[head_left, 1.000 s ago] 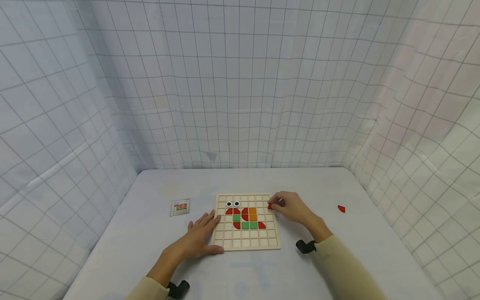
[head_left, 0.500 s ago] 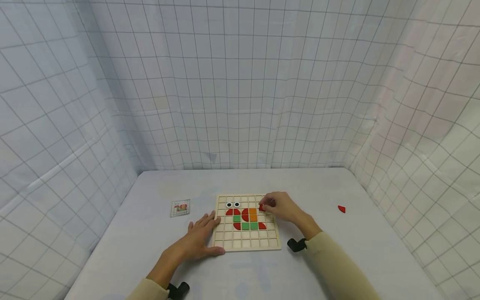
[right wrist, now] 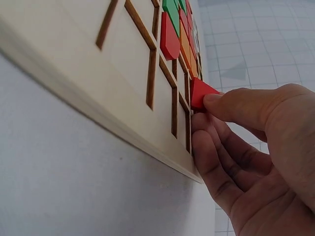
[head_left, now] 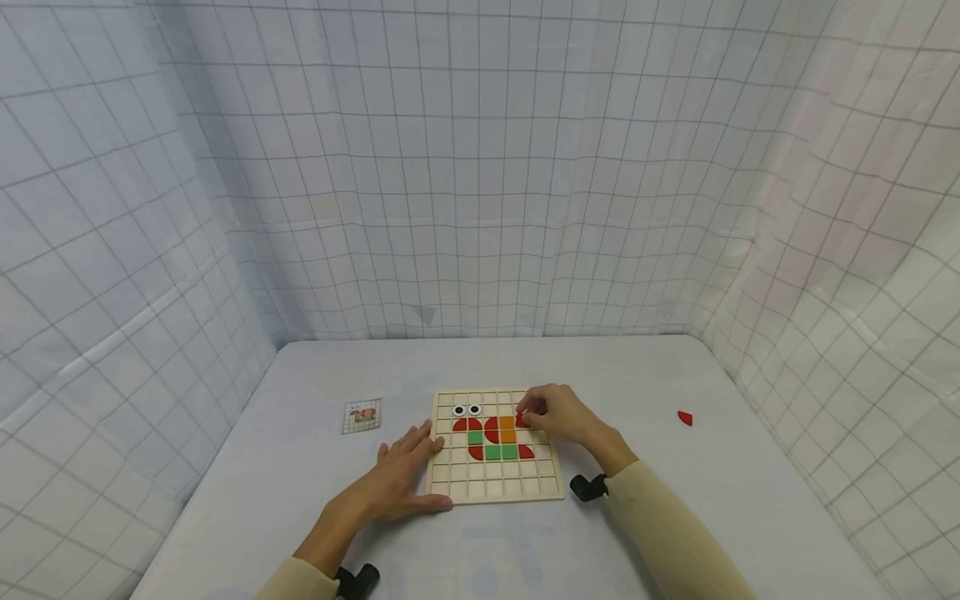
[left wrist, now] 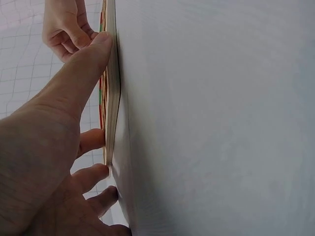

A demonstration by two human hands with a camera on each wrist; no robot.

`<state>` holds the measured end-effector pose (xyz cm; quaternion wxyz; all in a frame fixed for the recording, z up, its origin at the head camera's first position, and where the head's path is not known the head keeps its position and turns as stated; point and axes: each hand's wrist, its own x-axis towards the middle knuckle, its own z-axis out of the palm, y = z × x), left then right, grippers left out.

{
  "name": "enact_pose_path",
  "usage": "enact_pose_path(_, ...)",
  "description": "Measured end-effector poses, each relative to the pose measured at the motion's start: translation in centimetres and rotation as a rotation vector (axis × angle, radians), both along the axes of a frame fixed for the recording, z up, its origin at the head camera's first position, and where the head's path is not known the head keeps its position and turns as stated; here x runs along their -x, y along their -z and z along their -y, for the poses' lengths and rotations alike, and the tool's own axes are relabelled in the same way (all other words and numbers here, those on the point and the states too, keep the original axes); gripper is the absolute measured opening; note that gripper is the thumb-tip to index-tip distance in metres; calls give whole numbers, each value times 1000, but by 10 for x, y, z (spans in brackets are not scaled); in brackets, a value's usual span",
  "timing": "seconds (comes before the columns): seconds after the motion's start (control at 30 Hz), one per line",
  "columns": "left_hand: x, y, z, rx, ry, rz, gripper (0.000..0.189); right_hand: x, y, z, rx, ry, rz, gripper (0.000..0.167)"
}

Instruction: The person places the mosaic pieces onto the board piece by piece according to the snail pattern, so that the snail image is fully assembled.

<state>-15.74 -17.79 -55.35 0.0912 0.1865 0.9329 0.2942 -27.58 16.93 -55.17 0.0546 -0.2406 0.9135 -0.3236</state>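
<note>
A wooden grid board (head_left: 495,489) lies on the table, with red, green and orange tiles and two eye tiles (head_left: 474,410) set in its cells. My right hand (head_left: 564,414) pinches a red tile (right wrist: 199,93) between thumb and fingers, at the cell right of the upper orange tile (head_left: 507,422). In the right wrist view its other fingertips touch the board. The left hand (head_left: 397,479) rests at the board's left side with fingers spread; its thumb lies at the near left corner, as the left wrist view also shows.
A small card (head_left: 362,416) with a coloured picture on a grid lies left of the board. One loose red tile (head_left: 686,417) with a curved edge lies far right on the white table (head_left: 495,554). Grid-patterned curtains (head_left: 495,208) enclose the table.
My right hand has moved left from the board's right edge with the red tile and lowered it to a cell beside the orange tiles. The left hand stays in place.
</note>
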Motion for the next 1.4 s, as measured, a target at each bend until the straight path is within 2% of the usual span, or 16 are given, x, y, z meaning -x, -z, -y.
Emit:
enact_pose_path(0.33, 1, 0, -2, 1, 1, -1, 98, 0, 1, 1, -26, 16, 10, 8)
enact_pose_path(0.7, 3, 1, -2, 17, 5, -10, 97, 0, 2, 1, -13, 3, -28, 6)
enact_pose_path(1.4, 5, 3, -3, 22, -3, 0, 95, 0, 1, -1, -15, 5, 13, 9)
